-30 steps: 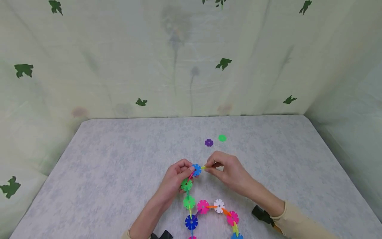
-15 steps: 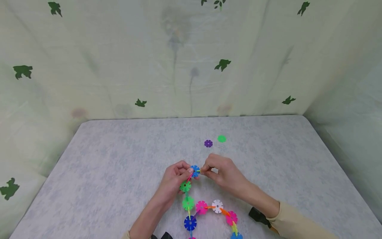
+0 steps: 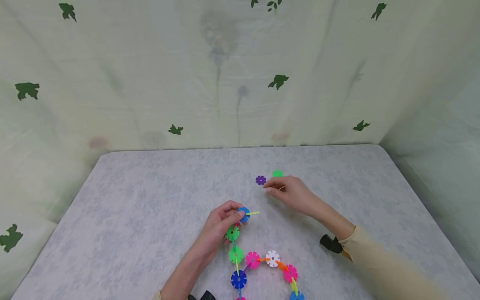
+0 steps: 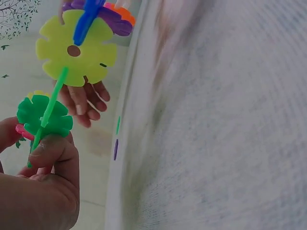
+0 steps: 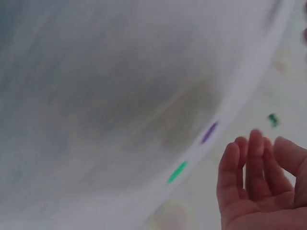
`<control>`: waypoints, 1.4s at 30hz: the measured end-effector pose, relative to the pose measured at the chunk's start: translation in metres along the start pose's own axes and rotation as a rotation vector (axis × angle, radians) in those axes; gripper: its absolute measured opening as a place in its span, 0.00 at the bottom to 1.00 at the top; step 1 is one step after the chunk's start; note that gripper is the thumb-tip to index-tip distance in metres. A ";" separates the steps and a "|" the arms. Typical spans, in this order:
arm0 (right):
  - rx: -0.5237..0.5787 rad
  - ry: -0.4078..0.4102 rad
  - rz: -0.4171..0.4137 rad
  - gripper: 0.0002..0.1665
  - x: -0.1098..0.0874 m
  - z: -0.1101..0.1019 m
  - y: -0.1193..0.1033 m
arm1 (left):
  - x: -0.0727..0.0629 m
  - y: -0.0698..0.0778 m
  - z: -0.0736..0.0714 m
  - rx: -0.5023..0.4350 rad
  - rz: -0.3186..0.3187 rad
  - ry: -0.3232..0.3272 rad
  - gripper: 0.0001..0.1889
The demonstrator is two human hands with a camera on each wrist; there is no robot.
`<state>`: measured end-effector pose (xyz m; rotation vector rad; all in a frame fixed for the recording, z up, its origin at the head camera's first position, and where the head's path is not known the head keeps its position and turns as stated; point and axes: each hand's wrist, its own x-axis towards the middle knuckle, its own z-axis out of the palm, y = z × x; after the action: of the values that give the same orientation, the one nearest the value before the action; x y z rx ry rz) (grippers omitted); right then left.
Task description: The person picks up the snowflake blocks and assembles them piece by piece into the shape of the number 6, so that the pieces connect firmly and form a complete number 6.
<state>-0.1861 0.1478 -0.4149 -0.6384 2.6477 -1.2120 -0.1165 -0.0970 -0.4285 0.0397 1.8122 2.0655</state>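
My left hand (image 3: pixel 218 225) pinches a blue notched plastic disc (image 3: pixel 245 210) at the end of a linked chain. A yellow disc (image 3: pixel 254 213), seen edge-on, sticks out of it to the right. Below hang green discs (image 3: pixel 236 254), then a dark blue one (image 3: pixel 238 280) where a branch turns right. Held above the table, my right hand (image 3: pixel 296 196) has relaxed fingers with nothing between them. Its fingertips are near a loose purple disc (image 3: pixel 261 180) and a loose green disc (image 3: pixel 277 173). In the right wrist view that hand (image 5: pixel 256 187) shows bent, parted fingers.
The branch runs through a pink disc (image 3: pixel 253 260), a white disc (image 3: pixel 272 258) and another pink disc (image 3: pixel 290 273), leaving the frame at the bottom. Grey cloth covers the table (image 3: pixel 150 200). A pale curtain (image 3: pixel 150 75) with leaf shapes hangs behind it.
My right hand has let go of the yellow disc, now fixed in the blue one, and moved away up and right toward the loose discs. My left hand keeps its hold.
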 end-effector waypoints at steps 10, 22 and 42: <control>-0.197 -0.068 0.113 0.22 0.043 -0.033 0.045 | 0.001 0.001 0.002 0.034 -0.017 0.023 0.14; -0.125 0.009 0.169 0.10 0.044 -0.032 0.043 | -0.001 0.004 0.003 0.021 -0.005 0.026 0.14; 0.375 0.217 0.083 0.15 -0.059 0.010 -0.028 | -0.003 0.010 0.007 0.074 -0.014 0.057 0.16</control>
<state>-0.1214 0.1505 -0.4024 -0.3476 2.4704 -1.7772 -0.1140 -0.0920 -0.4173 -0.0118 1.9168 2.0080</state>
